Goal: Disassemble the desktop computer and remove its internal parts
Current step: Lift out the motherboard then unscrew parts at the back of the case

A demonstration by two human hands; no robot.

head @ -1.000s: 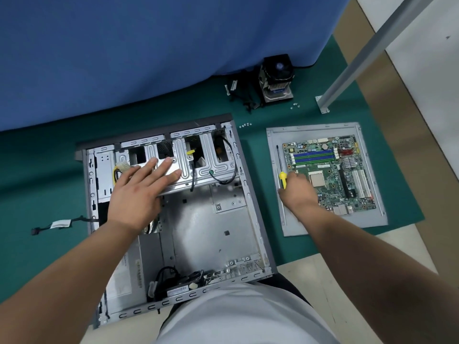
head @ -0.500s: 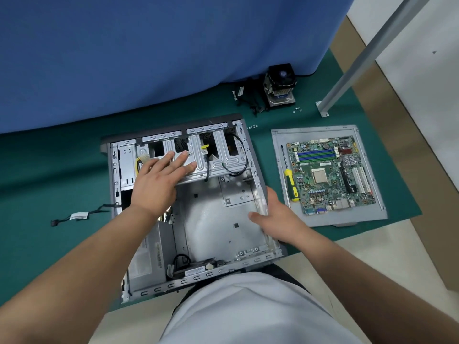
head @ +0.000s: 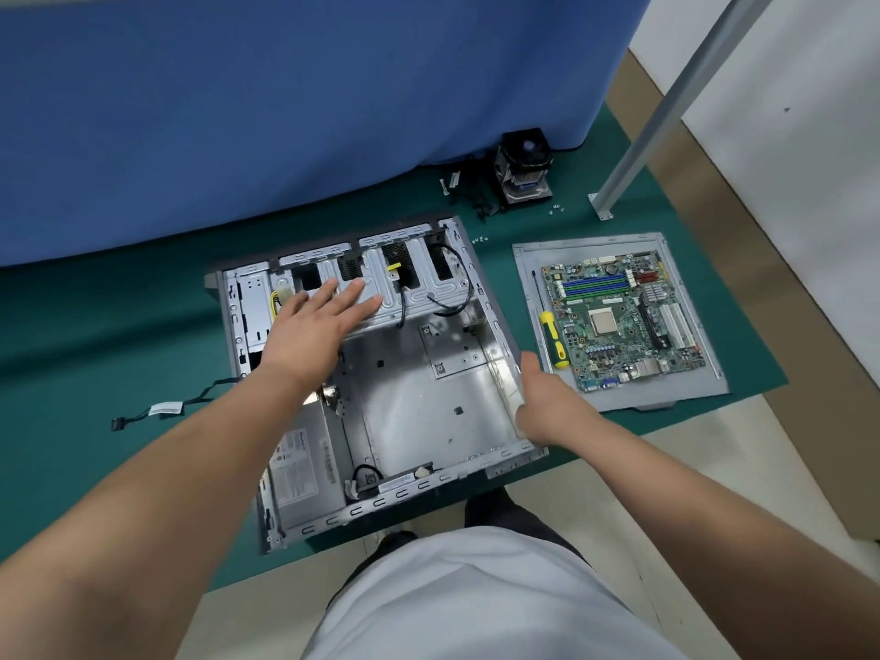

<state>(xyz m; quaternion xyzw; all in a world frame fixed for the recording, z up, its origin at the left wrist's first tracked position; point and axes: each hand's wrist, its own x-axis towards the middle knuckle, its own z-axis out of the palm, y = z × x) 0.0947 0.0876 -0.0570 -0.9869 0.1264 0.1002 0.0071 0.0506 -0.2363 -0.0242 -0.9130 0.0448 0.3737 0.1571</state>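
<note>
Green mat (head: pixel 95 326) carries it all: loose black cable (head: pixel 162 409) near its left edge, then the opened computer case (head: pixel 419 402) at the middle front, your left hand (head: pixel 314 333) lying flat with straight fingers on the drive cage (head: pixel 405 288). Your right hand (head: pixel 547 407) grips the case's right wall, fingers curled round it. Further right, the side panel (head: pixel 690 395) holds the yellow screwdriver (head: pixel 552 338) beside the motherboard (head: pixel 624 319), cooler fan (head: pixel 524 166) at the back edge.
</note>
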